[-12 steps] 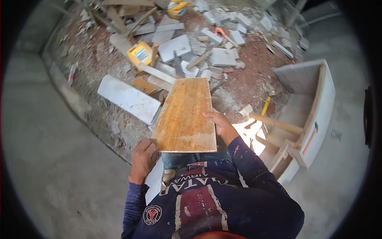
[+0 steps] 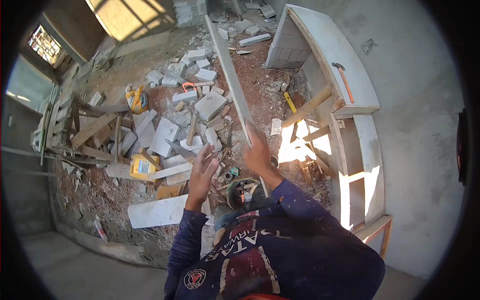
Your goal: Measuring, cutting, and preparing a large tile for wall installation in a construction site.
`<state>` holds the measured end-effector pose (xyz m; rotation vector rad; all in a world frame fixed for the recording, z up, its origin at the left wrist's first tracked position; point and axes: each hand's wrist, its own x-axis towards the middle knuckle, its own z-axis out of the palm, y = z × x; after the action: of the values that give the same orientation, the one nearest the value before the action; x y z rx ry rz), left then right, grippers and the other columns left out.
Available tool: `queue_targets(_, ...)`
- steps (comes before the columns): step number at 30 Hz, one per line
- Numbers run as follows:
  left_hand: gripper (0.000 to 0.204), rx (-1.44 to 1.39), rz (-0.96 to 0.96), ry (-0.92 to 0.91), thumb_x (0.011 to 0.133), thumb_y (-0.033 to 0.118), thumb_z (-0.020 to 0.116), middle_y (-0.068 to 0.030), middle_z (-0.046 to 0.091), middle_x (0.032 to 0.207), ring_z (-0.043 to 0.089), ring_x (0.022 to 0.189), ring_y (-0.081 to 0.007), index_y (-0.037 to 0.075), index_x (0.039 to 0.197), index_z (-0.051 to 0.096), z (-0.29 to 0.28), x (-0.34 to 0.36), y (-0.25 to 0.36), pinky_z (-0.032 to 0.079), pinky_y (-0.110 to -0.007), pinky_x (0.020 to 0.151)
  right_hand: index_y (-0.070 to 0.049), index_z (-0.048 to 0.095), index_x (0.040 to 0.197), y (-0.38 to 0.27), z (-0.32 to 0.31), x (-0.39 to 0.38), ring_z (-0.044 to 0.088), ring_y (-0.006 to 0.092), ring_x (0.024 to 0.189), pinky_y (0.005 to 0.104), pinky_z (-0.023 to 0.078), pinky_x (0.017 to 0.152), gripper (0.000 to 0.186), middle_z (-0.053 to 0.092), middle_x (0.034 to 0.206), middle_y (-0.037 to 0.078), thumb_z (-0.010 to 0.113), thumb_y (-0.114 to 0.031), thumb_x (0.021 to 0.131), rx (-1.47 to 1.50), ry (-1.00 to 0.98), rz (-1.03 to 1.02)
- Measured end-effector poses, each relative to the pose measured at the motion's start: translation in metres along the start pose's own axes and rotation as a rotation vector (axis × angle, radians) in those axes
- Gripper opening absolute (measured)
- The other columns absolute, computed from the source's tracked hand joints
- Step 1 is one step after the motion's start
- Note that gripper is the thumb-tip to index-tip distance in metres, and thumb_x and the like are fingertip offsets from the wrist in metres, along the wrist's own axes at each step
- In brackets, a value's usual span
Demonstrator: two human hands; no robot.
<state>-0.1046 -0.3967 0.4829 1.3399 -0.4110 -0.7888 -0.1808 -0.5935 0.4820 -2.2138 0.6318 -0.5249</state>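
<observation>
My right hand (image 2: 259, 152) grips a long thin board (image 2: 231, 82), held upright edge-on so that its narrow edge faces me and its far end points away. My left hand (image 2: 202, 175) is off the board, to its left, with fingers apart and nothing visible in them. Below the board, near my legs, sits a dark round bucket (image 2: 239, 197) with tools in it. A yellow jerrycan (image 2: 144, 167) lies among white block offcuts (image 2: 164, 136) beyond my left hand.
At right stands a white counter-like structure (image 2: 325, 45) on timber props, with an orange-handled hammer (image 2: 342, 85) on top. A pile of timber (image 2: 97, 130) is at left. A white slab (image 2: 155, 212), a yellow level (image 2: 289, 102) and rubble lie on the ground.
The board has turned from lying face-up between both hands to edge-on in my right hand. My left hand has let go of it. The view has shifted, showing more of the room ahead.
</observation>
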Motion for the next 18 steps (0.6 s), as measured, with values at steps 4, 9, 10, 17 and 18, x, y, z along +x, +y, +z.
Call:
queue_targets(4,0.065,-0.167,-0.081,0.017,0.096,0.026,0.063,-0.0193,0.049,0.141,0.052,0.128,-0.0272,-0.002,0.146,0.034,0.048,0.102,0.033,0.047,-0.044,0.101,-0.014,0.044,0.147,0.020,-0.042,0.004,0.044,0.0389,0.126,0.0592,0.034,0.101,0.067,0.045,0.142,0.019,0.055,0.000,0.083,-0.369,0.096,-0.284)
queue_targets(9,0.039,0.012,-0.174,0.110,0.091,0.007,0.066,-0.0149,0.063,0.119,0.066,0.103,-0.0244,-0.001,0.125,0.049,0.121,0.177,0.003,0.058,-0.039,0.083,-0.026,0.051,0.143,0.096,-0.096,-0.002,0.041,0.0377,0.129,0.0672,0.027,0.101,0.061,0.042,0.144,0.013,0.058,-0.006,0.086,-0.532,0.035,-0.337)
queue_targets(10,0.040,-0.089,-0.163,0.136,0.090,0.004,0.066,-0.0151,0.063,0.119,0.067,0.102,-0.0250,-0.002,0.125,0.048,0.144,0.177,-0.008,0.058,-0.039,0.085,-0.026,0.051,0.143,0.115,-0.108,-0.003,0.041,0.0377,0.129,0.0672,0.027,0.101,0.061,0.042,0.144,0.013,0.058,-0.006,0.086,-0.511,0.027,-0.314)
queue_targets(17,0.037,-0.349,-0.321,0.168,0.088,-0.004,0.066,-0.0151,0.065,0.114,0.068,0.099,-0.0247,-0.002,0.122,0.053,0.232,0.179,-0.060,0.057,-0.036,0.085,-0.012,0.050,0.143,0.207,-0.206,-0.006,0.039,0.0363,0.134,0.0606,0.024,0.107,0.065,0.042,0.145,0.017,0.069,-0.035,0.086,-0.213,-0.107,0.004)
queue_targets(18,0.037,-0.358,-0.366,0.128,0.088,-0.005,0.066,-0.0153,0.065,0.113,0.068,0.099,-0.0248,-0.002,0.122,0.053,0.243,0.180,-0.062,0.057,-0.037,0.086,-0.011,0.047,0.145,0.220,-0.214,-0.004,0.036,0.0363,0.136,0.0611,0.022,0.108,0.071,0.040,0.148,0.017,0.068,-0.043,0.085,-0.242,-0.028,0.082)
